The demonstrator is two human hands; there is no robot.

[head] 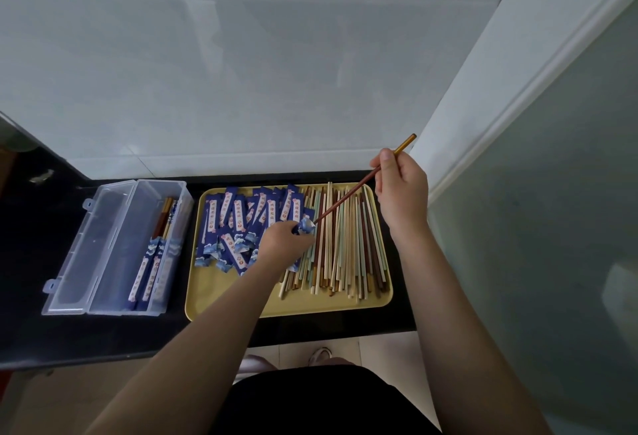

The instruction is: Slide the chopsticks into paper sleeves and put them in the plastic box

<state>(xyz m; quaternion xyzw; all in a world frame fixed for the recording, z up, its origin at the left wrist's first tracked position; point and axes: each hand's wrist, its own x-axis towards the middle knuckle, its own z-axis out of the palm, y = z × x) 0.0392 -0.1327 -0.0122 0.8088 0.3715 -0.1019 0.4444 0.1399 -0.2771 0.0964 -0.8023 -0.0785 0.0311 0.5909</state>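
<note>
Soft, even daylight; pale glare on the glossy wall tiles point(241, 55); wide-angle bending at the edges; mild blur throughout.

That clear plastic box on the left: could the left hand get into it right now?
Probably yes: the clear plastic box lies open with nothing above it, though the left hand holds a blue paper sleeve.

A black counter point(41, 248) carries a clear plastic box point(114, 248) beside a yellow tray point(293, 307)

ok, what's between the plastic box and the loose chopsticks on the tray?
Head view: a pile of blue paper sleeves on the yellow tray's left half, between plastic box and loose chopsticks.
</note>
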